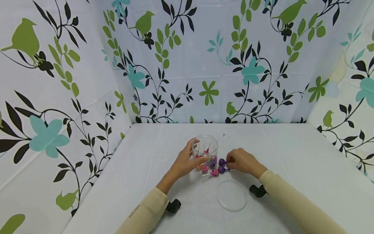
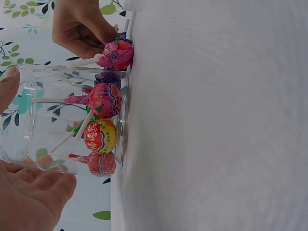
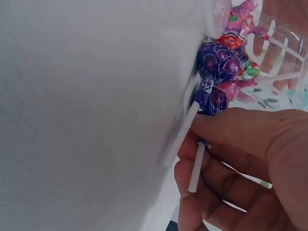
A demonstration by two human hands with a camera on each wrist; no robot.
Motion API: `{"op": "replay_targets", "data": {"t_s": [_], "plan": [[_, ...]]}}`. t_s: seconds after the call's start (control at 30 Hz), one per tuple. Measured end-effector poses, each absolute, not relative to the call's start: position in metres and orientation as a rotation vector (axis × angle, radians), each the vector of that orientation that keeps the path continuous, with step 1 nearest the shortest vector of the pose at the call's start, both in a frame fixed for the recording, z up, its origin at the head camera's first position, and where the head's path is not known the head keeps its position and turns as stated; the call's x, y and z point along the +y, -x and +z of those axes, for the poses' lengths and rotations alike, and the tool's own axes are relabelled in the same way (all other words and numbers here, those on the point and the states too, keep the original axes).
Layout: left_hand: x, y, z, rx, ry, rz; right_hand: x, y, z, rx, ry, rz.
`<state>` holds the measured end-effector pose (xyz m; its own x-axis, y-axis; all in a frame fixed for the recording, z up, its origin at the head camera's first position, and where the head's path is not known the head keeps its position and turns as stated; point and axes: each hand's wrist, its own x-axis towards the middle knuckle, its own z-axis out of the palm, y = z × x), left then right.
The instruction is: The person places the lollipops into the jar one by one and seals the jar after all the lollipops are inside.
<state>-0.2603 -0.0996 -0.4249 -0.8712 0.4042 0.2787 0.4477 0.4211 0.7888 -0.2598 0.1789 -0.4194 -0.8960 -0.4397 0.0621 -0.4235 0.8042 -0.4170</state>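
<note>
My left hand [image 1: 189, 158] grips a clear round jar [image 1: 214, 143] from the side, thumb and fingers spread around it. Inside the jar stand several wrapped lollipops [image 2: 100, 136], red, yellow, pink and purple, sticks mostly toward the open mouth. Just right of it, my right hand [image 1: 243, 161] pinches the stick end of a purple lollipop [image 3: 216, 102] between thumb and fingers. Another purple lollipop [image 3: 219, 60] lies on the table beside that hand, its stick pointing away from the jar. A pink lollipop [image 1: 214, 172] lies in front of the jar.
A clear round lid or ring [image 1: 232, 210] lies flat on the white table [image 1: 175, 133], nearer me than the jar. Patterned cloth [image 1: 187, 74] hangs behind and at both sides. Dark camera mounts [image 1: 173, 206] show under both wrists.
</note>
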Motion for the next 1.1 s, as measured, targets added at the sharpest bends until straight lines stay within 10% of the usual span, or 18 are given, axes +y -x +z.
{"op": "replay_targets", "data": {"t_s": [1.1], "plan": [[-0.1,0.261,-0.424,-2.605,0.797,-1.501,0.2,0.262,-0.351,3.131,0.835,-1.004]]}}
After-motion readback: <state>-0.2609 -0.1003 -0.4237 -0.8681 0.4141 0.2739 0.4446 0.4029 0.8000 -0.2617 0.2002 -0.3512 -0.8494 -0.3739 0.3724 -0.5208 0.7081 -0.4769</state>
